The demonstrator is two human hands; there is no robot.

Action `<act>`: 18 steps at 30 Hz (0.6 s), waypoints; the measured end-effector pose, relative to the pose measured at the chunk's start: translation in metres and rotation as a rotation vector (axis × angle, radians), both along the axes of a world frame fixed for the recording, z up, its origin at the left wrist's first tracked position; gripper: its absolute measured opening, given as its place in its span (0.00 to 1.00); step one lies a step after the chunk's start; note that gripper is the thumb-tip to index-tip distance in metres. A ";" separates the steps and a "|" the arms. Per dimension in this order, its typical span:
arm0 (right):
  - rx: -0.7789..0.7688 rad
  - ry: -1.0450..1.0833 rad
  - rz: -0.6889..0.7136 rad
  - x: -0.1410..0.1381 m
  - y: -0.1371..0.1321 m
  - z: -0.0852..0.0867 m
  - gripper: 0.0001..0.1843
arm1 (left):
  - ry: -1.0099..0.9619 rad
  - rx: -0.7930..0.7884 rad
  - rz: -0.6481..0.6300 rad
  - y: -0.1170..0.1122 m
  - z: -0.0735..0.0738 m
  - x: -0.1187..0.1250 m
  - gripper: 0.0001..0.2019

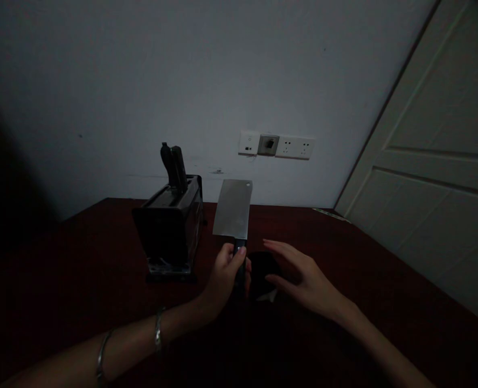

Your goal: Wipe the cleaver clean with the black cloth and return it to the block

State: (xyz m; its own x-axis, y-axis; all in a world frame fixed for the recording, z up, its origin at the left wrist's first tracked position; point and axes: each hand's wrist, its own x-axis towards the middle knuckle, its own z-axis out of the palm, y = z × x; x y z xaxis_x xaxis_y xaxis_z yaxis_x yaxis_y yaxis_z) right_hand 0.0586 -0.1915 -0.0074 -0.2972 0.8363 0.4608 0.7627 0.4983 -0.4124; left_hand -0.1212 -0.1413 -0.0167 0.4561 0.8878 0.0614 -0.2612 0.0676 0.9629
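Observation:
My left hand (227, 275) grips a cleaver (233, 210) by its black handle, the broad metal blade pointing away from me toward the wall. To the right, my right hand (303, 277) is open, thumb and fingers apart, with nothing between them. Just left of its fingertips lies a dark item (262, 272) with a pale edge at its bottom; it is too dark to name. Left of the cleaver stands a black knife block (166, 234) shaped like a box, with black handles (174, 166) sticking up from its top.
The dark red table (101, 242) reaches back to a pale wall (141, 81). Sockets and switches (277, 145) are set in the wall above the table's back edge. A panelled white door (433, 161) slants along the right side.

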 end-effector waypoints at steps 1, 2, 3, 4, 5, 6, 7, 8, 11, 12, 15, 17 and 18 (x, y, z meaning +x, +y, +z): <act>0.078 0.008 0.006 -0.005 -0.006 0.005 0.27 | -0.001 -0.002 -0.007 -0.001 0.002 0.000 0.14; 0.148 0.004 0.020 -0.010 -0.012 0.009 0.26 | -0.001 -0.005 -0.012 -0.002 0.004 -0.001 0.14; 0.208 -0.018 0.042 -0.016 -0.017 0.010 0.26 | -0.004 -0.009 -0.016 -0.003 0.006 -0.001 0.14; 0.259 -0.054 0.062 -0.022 -0.022 0.011 0.27 | -0.010 -0.016 -0.016 -0.004 0.009 -0.002 0.14; 0.298 -0.101 0.081 -0.028 -0.025 0.009 0.29 | -0.019 -0.023 -0.010 -0.005 0.011 -0.002 0.15; 0.329 -0.151 0.095 -0.033 -0.028 0.007 0.31 | -0.030 -0.035 0.000 -0.006 0.012 -0.003 0.15; 0.350 -0.198 0.102 -0.038 -0.030 0.004 0.32 | -0.040 -0.054 0.008 -0.006 0.014 -0.003 0.15; 0.362 -0.235 0.103 -0.042 -0.032 0.001 0.34 | -0.046 -0.082 0.012 -0.007 0.015 -0.004 0.15; 0.386 -0.286 0.091 -0.050 -0.031 -0.007 0.36 | -0.074 -0.178 0.032 -0.007 0.016 -0.004 0.16; 0.391 -0.292 0.081 -0.051 -0.030 -0.008 0.37 | -0.086 -0.207 0.044 -0.006 0.017 -0.003 0.16; 0.412 -0.286 0.067 -0.053 -0.024 -0.010 0.37 | -0.112 -0.289 0.074 -0.003 0.020 0.001 0.14; 0.433 -0.260 0.061 -0.052 -0.018 -0.009 0.38 | -0.134 -0.340 0.054 -0.001 0.025 0.005 0.12; 0.442 -0.242 0.056 -0.051 -0.015 -0.008 0.38 | -0.155 -0.349 0.050 -0.001 0.028 0.006 0.12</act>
State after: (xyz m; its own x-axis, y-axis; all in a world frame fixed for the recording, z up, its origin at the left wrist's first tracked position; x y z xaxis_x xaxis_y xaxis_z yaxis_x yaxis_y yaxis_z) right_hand 0.0075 -0.2061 -0.0157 -0.4782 0.5568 0.6792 0.7774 0.6282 0.0324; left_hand -0.1150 -0.1424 0.0109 0.4207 0.8884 -0.1839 -0.4133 0.3681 0.8329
